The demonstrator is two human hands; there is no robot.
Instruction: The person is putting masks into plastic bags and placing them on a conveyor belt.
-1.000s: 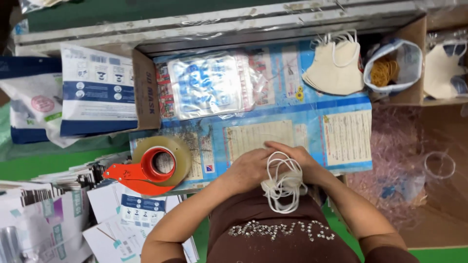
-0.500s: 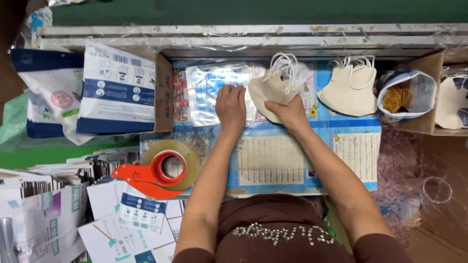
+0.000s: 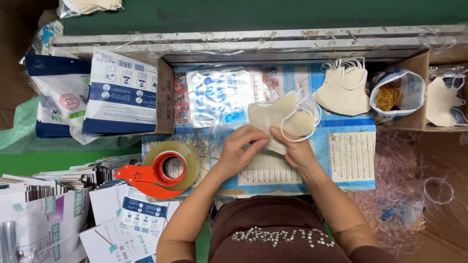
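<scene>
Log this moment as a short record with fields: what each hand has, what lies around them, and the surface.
left hand: grips the near edge of the beige face masks
right hand: pinches the same masks from the other side
clear bag: lies flat beyond the hands
mask stack: right of the held masks
rubber bands: in a small bag, far right
tape dispenser: red, left of the hands
surface: blue printed sheet

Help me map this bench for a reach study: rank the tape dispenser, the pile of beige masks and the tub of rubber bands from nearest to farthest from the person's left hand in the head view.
From the left hand:
1. Tape dispenser, to its left, at the mat's edge.
2. Pile of beige masks, up and to the right.
3. Tub of rubber bands, farther right, beyond the masks.
</scene>
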